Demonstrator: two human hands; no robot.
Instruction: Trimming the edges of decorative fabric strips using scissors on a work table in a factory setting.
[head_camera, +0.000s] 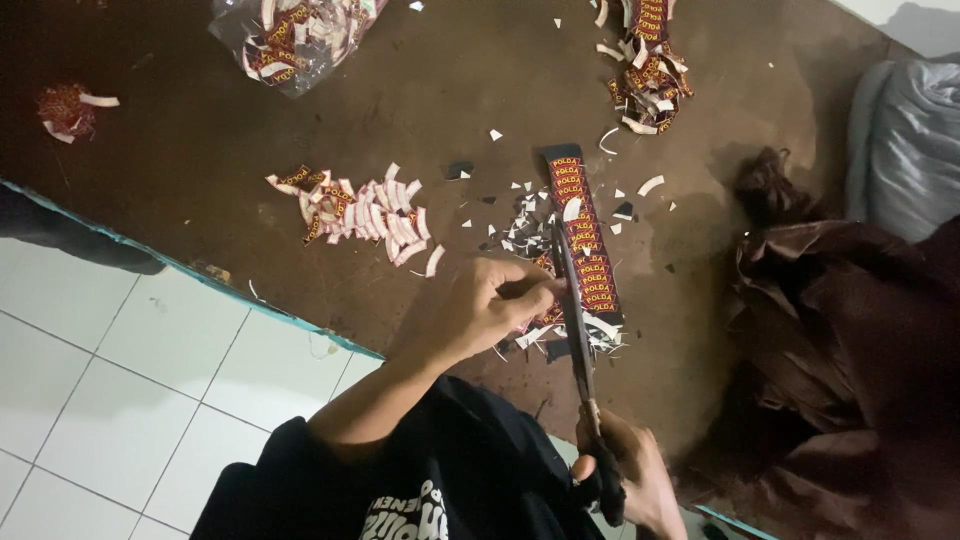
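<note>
Left hand (490, 305) pinches the label strip (585, 240) at its 7 o'clock end, mid-table; right hand (625, 480) grips the scissors (578, 320). The strip looks light, floppy: hold it beside the blades

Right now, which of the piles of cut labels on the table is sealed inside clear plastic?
The pile in the clear plastic bag at the table's far edge. The fanned pile mid-table, the heap at the far right and the small clump at the left lie loose.

A dark brown table (200, 150) (dimly lit) stands over a white tiled floor (90, 400).
</note>
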